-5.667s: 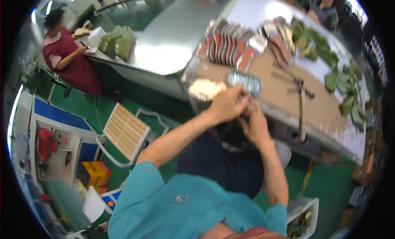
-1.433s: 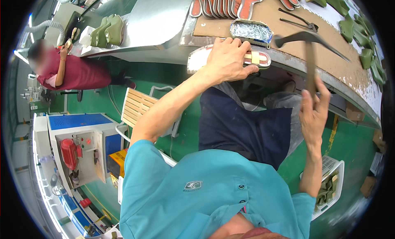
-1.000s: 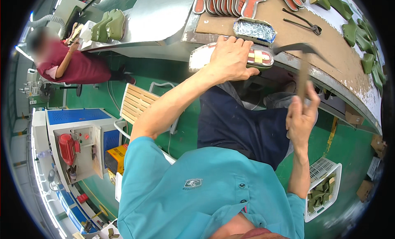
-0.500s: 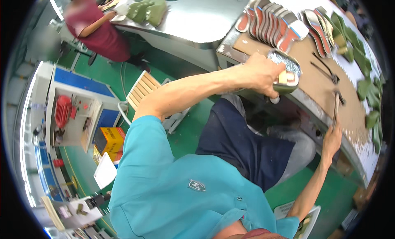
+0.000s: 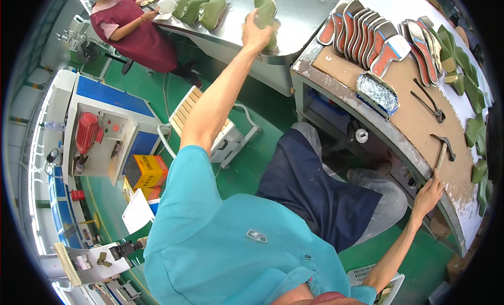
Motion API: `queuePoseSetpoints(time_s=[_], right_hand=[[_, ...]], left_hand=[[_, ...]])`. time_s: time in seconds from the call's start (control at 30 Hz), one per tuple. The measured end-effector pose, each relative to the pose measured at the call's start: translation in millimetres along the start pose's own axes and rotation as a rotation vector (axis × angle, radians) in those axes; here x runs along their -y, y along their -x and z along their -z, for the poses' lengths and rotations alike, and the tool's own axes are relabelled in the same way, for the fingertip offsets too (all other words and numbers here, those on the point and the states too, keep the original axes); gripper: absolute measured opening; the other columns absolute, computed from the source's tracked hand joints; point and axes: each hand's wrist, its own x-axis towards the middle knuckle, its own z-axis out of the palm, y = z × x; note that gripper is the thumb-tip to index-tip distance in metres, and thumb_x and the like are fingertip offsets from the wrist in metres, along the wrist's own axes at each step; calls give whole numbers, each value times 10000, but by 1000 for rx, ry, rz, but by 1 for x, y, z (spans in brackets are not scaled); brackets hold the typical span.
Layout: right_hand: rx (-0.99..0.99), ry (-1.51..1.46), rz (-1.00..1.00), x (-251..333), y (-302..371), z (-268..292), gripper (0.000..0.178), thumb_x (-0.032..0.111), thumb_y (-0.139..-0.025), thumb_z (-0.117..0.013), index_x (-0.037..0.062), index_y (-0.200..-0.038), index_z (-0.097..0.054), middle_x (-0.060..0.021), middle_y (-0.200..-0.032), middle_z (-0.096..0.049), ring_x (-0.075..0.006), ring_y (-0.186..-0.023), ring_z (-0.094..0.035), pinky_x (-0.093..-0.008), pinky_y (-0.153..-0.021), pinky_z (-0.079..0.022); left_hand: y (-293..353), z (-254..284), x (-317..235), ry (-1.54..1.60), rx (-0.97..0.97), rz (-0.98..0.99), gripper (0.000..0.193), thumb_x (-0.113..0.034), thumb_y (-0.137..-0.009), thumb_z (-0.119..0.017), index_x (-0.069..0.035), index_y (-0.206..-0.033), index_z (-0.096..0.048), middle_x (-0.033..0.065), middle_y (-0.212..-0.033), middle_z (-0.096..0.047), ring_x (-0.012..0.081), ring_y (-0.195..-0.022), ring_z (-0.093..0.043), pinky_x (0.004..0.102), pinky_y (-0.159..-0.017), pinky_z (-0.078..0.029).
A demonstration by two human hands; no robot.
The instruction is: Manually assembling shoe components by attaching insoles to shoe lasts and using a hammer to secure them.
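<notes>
Out over the far metal table, my left hand grips a green shoe with its arm stretched out. Whether the shoe rests on the metal or is just above it, I cannot tell. At the right edge of the workbench, my right hand is closed round the wooden handle of a hammer. The hammer's dark head lies on or just over the brown board. Pincers lie beyond it, and a box of nails sits at the bench's near edge.
Red-brown insoles stand in a row at the back of the bench, with green uppers along its right side. Several green shoes line the metal table near a co-worker. A slatted stool stands below my left arm.
My left hand has carried the green shoe from beside the nail box, up and left to the metal table. My right hand still holds the hammer, now slightly lower in view.
</notes>
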Motion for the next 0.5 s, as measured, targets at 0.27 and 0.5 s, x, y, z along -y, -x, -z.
queuePoseSetpoints(time_s=[0.27,0.5], right_hand=[[-63,-15,54,6,3,2,327,172,-972,-449,153,-1288,-528,-157,-1087,-548,-339,-976,-524,-420,-857,-419],[-31,-5,19,12,3,4,330,170,-971,-450,150,-1292,-526,-159,-1103,-549,-338,-1008,-525,-410,-881,-418]], left_hand=[[-24,-16,8,321,63,-7,926,-93,-684,-719,-1,-1441,-194,232,-1314,-449,287,-1150,-513,348,-946,-445],[-32,-33,11,241,96,26,897,-33,-650,-713,0,-1421,-256,194,-1195,-533,248,-1041,-561,329,-869,-476]])
